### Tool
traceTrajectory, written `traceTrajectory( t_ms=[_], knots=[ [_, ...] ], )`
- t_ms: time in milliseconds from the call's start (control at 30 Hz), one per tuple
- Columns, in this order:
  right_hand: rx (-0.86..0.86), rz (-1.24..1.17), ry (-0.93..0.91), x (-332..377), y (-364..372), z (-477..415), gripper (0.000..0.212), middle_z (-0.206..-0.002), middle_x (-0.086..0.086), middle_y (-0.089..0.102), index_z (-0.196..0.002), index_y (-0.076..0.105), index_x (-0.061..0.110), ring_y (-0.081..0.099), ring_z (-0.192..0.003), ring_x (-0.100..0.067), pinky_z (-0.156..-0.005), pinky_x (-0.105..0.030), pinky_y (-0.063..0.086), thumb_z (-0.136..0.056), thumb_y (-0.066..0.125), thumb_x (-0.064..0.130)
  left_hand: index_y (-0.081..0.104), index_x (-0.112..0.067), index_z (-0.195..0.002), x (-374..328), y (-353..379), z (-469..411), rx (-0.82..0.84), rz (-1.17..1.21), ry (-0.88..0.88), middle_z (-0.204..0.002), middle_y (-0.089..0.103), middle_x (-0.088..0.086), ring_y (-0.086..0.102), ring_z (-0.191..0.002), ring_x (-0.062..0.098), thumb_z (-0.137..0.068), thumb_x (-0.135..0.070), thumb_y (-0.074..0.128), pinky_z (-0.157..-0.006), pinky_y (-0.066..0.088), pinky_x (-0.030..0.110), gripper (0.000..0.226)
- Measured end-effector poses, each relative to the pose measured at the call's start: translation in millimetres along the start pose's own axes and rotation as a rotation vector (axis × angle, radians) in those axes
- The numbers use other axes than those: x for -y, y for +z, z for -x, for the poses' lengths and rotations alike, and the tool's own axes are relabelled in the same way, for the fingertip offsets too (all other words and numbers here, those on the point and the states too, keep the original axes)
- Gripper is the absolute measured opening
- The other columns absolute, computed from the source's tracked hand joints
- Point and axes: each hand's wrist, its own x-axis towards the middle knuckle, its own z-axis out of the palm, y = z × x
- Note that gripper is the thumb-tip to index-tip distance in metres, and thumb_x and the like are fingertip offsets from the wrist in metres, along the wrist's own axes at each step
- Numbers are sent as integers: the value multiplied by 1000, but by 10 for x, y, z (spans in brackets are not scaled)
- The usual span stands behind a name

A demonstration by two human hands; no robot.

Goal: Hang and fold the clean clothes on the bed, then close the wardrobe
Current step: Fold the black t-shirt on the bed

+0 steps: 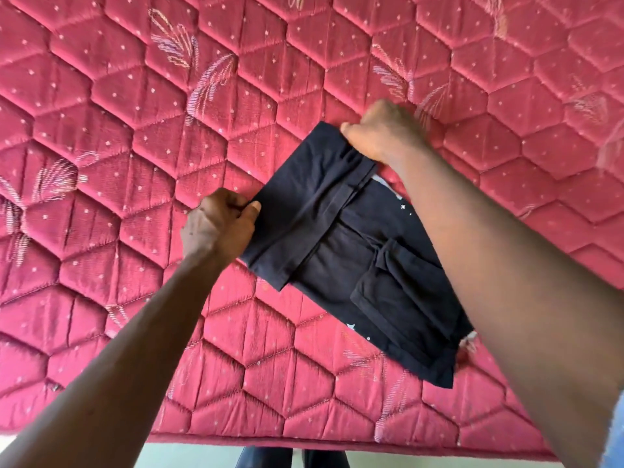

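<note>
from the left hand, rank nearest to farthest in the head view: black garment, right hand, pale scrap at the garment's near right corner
1. black garment: pinched in the grip of the left hand, at its left corner.
2. right hand: up and to the right, at the folded edge's other end.
3. pale scrap: farthest, at the garment's diagonally opposite corner.

Both your arms reach fwd; L hand [219, 228] & R hand [381, 133] each curled tight, pinching black cloth [304, 184] edge.
</note>
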Motion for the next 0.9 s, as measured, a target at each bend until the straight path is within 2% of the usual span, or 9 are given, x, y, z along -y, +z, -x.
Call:
traceTrajectory(
  t_ms=[100, 167, 233, 300, 467, 600, 667, 767, 900],
  knots=[
    [-86, -216, 126, -305, 45, 138, 28, -77, -3, 71, -72, 60, 18, 73, -80, -27, -69, -35, 59, -86, 67, 41, 65, -31, -104, -248, 87, -43, -73, 86, 114, -106, 75, -3, 69, -107, 29, -83, -68, 54, -95, 53, 48, 44],
    [-83, -294, 148, -454, 151, 227, 36, -72, -7, 74, -69, 65, 14, 75, -75, -29, -73, -42, 63, -85, 71, 45, 66, -29, -110, -508, 185, -173, -61, 125, 178, -111, 74, 1, 68, -110, 30, -85, -71, 47, -96, 52, 47, 52],
    [-91, -381, 149, -554, 287, 254, 30, -73, -6, 76, -73, 73, 11, 76, -73, -27, -74, -44, 64, -85, 76, 39, 68, -29, -112, -846, 287, -355, -28, 134, 213, -112, 74, 1, 67, -113, 30, -88, -73, 45, -98, 51, 47, 55],
    [-98, -488, 164, -609, 398, 256, 20, -74, -3, 77, -73, 75, 16, 75, -73, -24, -77, -43, 64, -84, 79, 32, 69, -32, -113, -1154, 364, -507, 16, 62, 220, -114, 74, 3, 66, -114, 30, -91, -73, 47, -102, 48, 49, 51],
    [-106, -685, 249, -715, 437, 304, 28, -70, -3, 72, -63, 69, 19, 62, -61, -17, -63, -35, 50, -89, 76, 22, 70, -36, -104, -1347, 499, -719, -3, 29, 72, -115, 73, 1, 64, -118, 29, -92, -64, 60, -105, 38, 46, 32],
    [-160, -625, 230, -773, 499, 364, 25, -73, 6, 75, -59, 71, 22, 67, -68, -19, -74, -40, 60, -84, 73, 21, 67, -40, -101, -1318, 545, -735, -27, 50, 51, -105, 69, -4, 64, -111, 25, -92, -65, 63, -99, 37, 44, 27],
    [-244, -523, 225, -721, 520, 407, 15, -86, 6, 79, -73, 74, 21, 71, -79, -19, -78, -35, 58, -87, 69, 22, 65, -39, -95, -1300, 553, -738, -27, 70, 68, -96, 65, -8, 62, -102, 23, -91, -66, 63, -100, 40, 43, 27],
    [-309, -510, 288, -612, 525, 465, 29, -84, 6, 74, -88, 72, 17, 66, -79, -19, -72, -28, 43, -93, 65, 46, 62, -38, -91, -1232, 538, -742, 4, 81, 116, -85, 62, -17, 57, -92, 18, -90, -68, 61, -102, 45, 44, 30],
    [-295, -453, 277, -543, 571, 413, 36, -77, 6, 71, -78, 67, 20, 65, -74, -21, -68, -29, 43, -92, 66, 53, 59, -39, -86, -1174, 515, -785, 15, 70, 153, -87, 64, -18, 62, -93, 18, -90, -67, 61, -101, 49, 47, 28]
  ],
)
